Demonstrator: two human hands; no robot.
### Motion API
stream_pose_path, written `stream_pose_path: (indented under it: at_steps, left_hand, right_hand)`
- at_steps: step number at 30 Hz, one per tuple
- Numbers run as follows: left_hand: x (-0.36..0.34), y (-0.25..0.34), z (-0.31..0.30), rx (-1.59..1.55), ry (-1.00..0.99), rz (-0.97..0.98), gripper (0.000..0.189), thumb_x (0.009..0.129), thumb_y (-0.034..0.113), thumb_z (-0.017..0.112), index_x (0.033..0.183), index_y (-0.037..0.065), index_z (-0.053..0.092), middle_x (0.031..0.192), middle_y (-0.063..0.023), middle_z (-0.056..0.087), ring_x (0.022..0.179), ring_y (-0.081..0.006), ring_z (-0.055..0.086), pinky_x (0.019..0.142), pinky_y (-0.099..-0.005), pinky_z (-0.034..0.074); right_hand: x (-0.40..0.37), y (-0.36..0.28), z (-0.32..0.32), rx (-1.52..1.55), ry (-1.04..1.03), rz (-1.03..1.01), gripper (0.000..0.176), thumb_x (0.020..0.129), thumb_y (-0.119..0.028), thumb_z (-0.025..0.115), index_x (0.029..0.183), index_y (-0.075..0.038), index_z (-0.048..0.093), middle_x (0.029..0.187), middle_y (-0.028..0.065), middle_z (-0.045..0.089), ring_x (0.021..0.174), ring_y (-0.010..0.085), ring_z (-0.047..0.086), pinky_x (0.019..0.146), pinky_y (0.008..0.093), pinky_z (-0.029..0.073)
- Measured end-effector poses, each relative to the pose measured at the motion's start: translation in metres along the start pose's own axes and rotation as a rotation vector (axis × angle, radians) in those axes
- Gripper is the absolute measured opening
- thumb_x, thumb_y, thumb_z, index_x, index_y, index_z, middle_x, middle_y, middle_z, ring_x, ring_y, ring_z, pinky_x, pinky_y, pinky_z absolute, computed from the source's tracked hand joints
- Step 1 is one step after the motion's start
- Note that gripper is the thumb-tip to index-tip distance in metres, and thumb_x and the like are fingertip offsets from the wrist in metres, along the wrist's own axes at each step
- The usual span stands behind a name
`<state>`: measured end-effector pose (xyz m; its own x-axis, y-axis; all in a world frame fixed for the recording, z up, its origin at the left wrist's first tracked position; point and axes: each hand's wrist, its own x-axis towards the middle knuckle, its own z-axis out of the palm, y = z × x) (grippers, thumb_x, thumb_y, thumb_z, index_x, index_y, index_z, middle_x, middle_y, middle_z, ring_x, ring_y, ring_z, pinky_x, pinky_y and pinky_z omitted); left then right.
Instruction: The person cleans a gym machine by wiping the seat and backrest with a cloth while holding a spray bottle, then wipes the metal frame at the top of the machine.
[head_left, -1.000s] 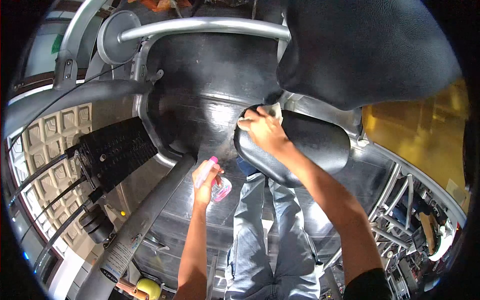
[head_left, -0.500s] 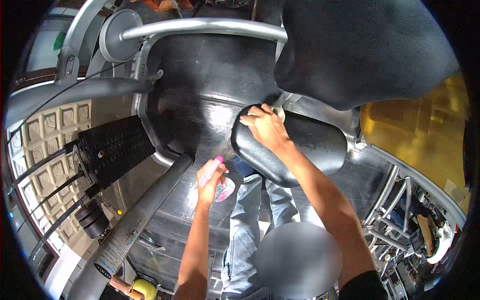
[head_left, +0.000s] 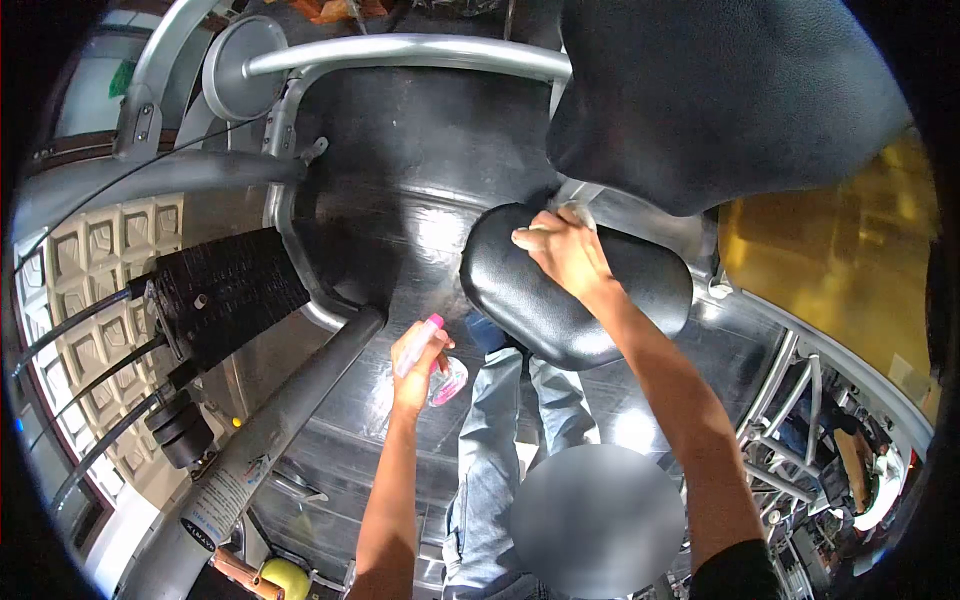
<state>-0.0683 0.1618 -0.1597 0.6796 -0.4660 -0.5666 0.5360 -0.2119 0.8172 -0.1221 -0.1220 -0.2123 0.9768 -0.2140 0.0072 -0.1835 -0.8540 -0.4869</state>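
Observation:
My left hand (head_left: 418, 355) is wrapped round a clear spray bottle (head_left: 450, 382) with a pink nozzle and pink liquid, held low over the dark floor. On the upper edge of a black padded seat (head_left: 520, 300) rests my right hand (head_left: 568, 248), its fingers bent round a pale cloth (head_left: 579, 213) that shows only in part. The seat is rounded and shiny, and lies in front of my legs.
A large black pad (head_left: 720, 100) overhangs the upper right, beside a yellow panel (head_left: 830, 280). Silver tubing (head_left: 410, 48) crosses the top. A thick grey bar (head_left: 270, 430) slants at left, near a black stepped block (head_left: 235, 300). Metal frames stand at lower right.
My right hand has moved to the right along the seat's upper edge, uncovering the seat's left end. My left hand with the bottle has barely shifted.

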Motion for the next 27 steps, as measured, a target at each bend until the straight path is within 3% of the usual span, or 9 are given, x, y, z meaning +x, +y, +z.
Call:
stream_pose_path:
  at_steps: [5, 9, 10, 12, 14, 17, 20, 22, 27]
  left_hand:
    - [0.0, -0.007, 0.004, -0.008, 0.024, -0.01, 0.018, 0.091, 0.018, 0.065, 0.087, 0.001, 0.063, 0.078, -0.0095, 0.065, 0.051, -0.0122, 0.055, 0.048, -0.0255, 0.043]
    - [-0.002, 0.0, 0.017, 0.085, -0.006, -0.043, 0.024, 0.09, 0.026, 0.063, 0.086, 0.002, 0.059, 0.079, -0.0112, 0.062, 0.054, -0.0149, 0.056, 0.05, -0.0273, 0.044]
    - [-0.001, 0.001, 0.02, 0.096, -0.019, -0.049, 0.024, 0.09, 0.025, 0.063, 0.086, 0.002, 0.059, 0.079, -0.0115, 0.062, 0.054, -0.015, 0.056, 0.049, -0.0271, 0.044]
    - [0.0, 0.001, 0.023, 0.107, -0.035, -0.055, 0.024, 0.09, 0.025, 0.063, 0.086, 0.002, 0.059, 0.079, -0.0118, 0.062, 0.053, -0.015, 0.056, 0.049, -0.027, 0.044]
    - [0.003, 0.0, 0.027, 0.114, -0.067, -0.067, 0.024, 0.09, 0.024, 0.063, 0.087, 0.001, 0.059, 0.079, -0.0117, 0.062, 0.053, -0.015, 0.056, 0.049, -0.0272, 0.044]
    - [0.007, -0.004, 0.038, 0.068, -0.098, -0.065, 0.023, 0.09, 0.023, 0.063, 0.088, 0.001, 0.06, 0.079, -0.0116, 0.062, 0.053, -0.015, 0.055, 0.049, -0.0275, 0.045]
    - [0.012, -0.009, 0.055, 0.006, -0.104, -0.122, 0.014, 0.087, 0.016, 0.064, 0.086, 0.002, 0.065, 0.076, -0.0061, 0.064, 0.049, -0.0093, 0.053, 0.047, -0.0235, 0.041]
    - [0.017, -0.012, 0.065, 0.007, -0.133, -0.136, 0.015, 0.088, 0.017, 0.064, 0.087, 0.002, 0.065, 0.075, -0.0058, 0.064, 0.05, -0.0091, 0.054, 0.047, -0.0233, 0.041]
    - [0.029, -0.012, 0.083, -0.026, -0.188, -0.169, 0.016, 0.086, 0.016, 0.063, 0.087, 0.001, 0.064, 0.075, -0.0068, 0.065, 0.047, -0.0102, 0.053, 0.047, -0.0236, 0.041]
  right_hand:
    - [-0.021, -0.024, 0.005, -0.036, -0.134, 0.007, 0.027, 0.083, -0.015, 0.062, 0.108, -0.024, 0.069, 0.101, 0.0009, 0.059, 0.1, 0.0249, 0.059, 0.074, 0.0406, 0.058]
    - [-0.061, -0.032, -0.002, -0.074, -0.335, -0.039, 0.033, 0.084, -0.02, 0.062, 0.116, -0.027, 0.068, 0.112, -0.0018, 0.057, 0.114, 0.0227, 0.052, 0.08, 0.0418, 0.057]
    - [-0.064, -0.026, -0.004, -0.075, -0.334, -0.037, 0.033, 0.084, -0.02, 0.062, 0.116, -0.027, 0.068, 0.112, -0.0018, 0.057, 0.114, 0.0227, 0.052, 0.08, 0.0418, 0.057]
    - [-0.065, -0.014, -0.009, -0.048, -0.141, -0.118, 0.028, 0.077, -0.017, 0.069, 0.105, -0.023, 0.073, 0.097, -0.0017, 0.06, 0.093, 0.023, 0.059, 0.081, 0.0365, 0.055]
    - [-0.053, 0.001, -0.013, -0.013, -0.197, 0.007, 0.029, 0.081, -0.019, 0.066, 0.108, -0.03, 0.071, 0.104, -0.0005, 0.061, 0.107, 0.0248, 0.058, 0.081, 0.04, 0.056]
    - [-0.034, 0.011, -0.017, -0.021, -0.027, 0.058, 0.021, 0.08, -0.019, 0.068, 0.099, -0.025, 0.072, 0.098, 0.0025, 0.061, 0.094, 0.0265, 0.061, 0.079, 0.041, 0.054]
    - [-0.039, 0.0, -0.011, -0.031, -0.033, 0.096, 0.021, 0.08, -0.017, 0.067, 0.099, -0.023, 0.071, 0.097, 0.0031, 0.061, 0.095, 0.0275, 0.061, 0.078, 0.0414, 0.055]
    - [-0.054, -0.014, -0.015, -0.056, -0.185, 0.094, 0.025, 0.081, -0.017, 0.065, 0.106, -0.024, 0.069, 0.101, 0.0034, 0.06, 0.102, 0.0297, 0.061, 0.08, 0.041, 0.057]
    - [-0.094, -0.005, -0.025, -0.064, -0.233, -0.003, 0.03, 0.08, -0.02, 0.065, 0.109, -0.03, 0.069, 0.104, 0.0, 0.056, 0.102, 0.0268, 0.061, 0.083, 0.0389, 0.056]
